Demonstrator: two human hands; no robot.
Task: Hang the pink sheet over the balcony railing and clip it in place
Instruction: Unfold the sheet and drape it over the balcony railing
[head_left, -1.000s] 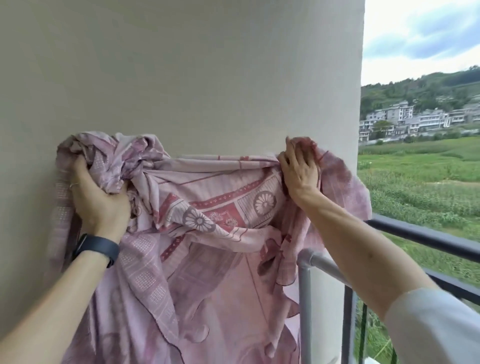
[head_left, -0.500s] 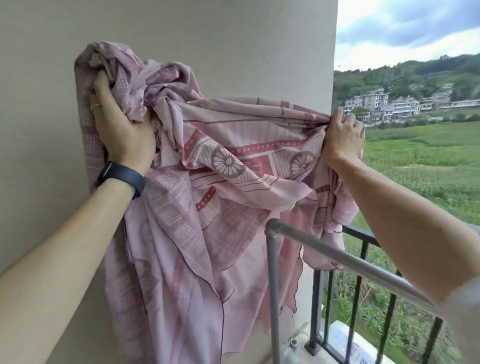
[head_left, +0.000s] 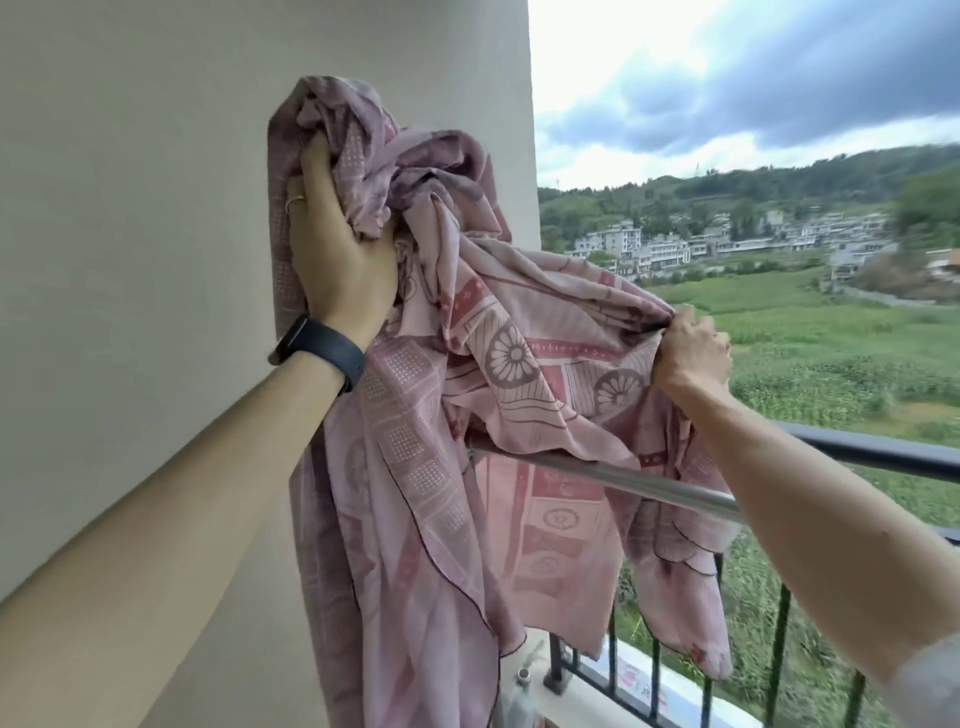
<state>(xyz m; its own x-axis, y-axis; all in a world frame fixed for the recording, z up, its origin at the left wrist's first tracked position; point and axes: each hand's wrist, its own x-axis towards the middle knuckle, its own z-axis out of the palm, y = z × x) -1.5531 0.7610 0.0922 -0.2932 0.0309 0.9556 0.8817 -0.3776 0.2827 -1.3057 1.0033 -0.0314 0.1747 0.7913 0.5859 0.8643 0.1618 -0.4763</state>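
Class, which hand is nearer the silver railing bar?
The right hand, gripping the pink sheet above the bar; the left hand holds a bunch higher, beside the wall.

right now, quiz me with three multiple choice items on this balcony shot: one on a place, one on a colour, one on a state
1. Where is the left grip compared with the right grip?
A. higher, by the wall
B. lower, near the floor
C. level with it

2. What colour is the wristband?
A. white
B. yellow
C. black

3. What state is the pink sheet in?
A. folded flat on the floor
B. bunched, held up by both grips
C. spread flat and clipped

Answers:
1 A: the left grip is raised beside the wall, while the right grip sits lower, above the railing.
2 C: the band on the left wrist is black.
3 B: each grip clutches gathered cloth, and no clip shows.
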